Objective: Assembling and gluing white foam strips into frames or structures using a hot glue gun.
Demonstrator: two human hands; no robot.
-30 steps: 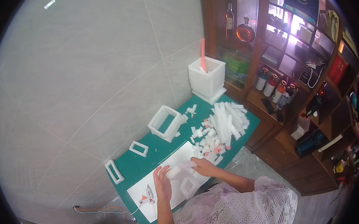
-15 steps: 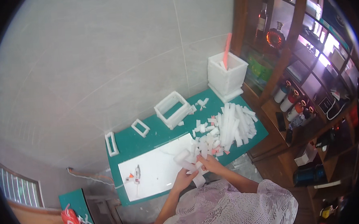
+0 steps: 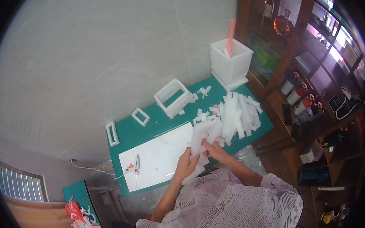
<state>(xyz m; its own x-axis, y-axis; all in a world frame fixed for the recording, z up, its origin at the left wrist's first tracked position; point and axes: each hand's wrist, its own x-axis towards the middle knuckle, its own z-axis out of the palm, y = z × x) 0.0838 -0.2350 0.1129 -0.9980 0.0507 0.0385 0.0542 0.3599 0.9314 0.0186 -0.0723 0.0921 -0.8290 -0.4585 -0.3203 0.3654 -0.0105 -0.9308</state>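
Note:
Over the near edge of the table I hold a white foam frame point(image 3: 199, 133) built of thick strips. My left hand point(image 3: 187, 167) is closed round its near left side, and the fingers of my right hand point(image 3: 214, 151) grip the side nearest them. Another white foam piece point(image 3: 194, 175) shows just below my left hand; whether it is joined to the frame I cannot tell. Left of my hands a glue gun point(image 3: 136, 164) lies on a white board point(image 3: 156, 171). Right of the frame is a heap of white foam strips point(image 3: 235, 111), with small offcuts point(image 3: 205, 115) beside it.
Along the back of the green table point(image 3: 128, 137) are two small foam frames point(image 3: 112, 133) and a larger open foam frame point(image 3: 174, 98). A tall foam box point(image 3: 228, 62) holding a pink strip point(image 3: 231, 37) stands at the far right corner. Wooden shelves point(image 3: 271, 150) rise on the right.
Both hands have lifted the foam frame a little up and to the right and turned it, so its opening shows more. The whole view has shifted slightly.

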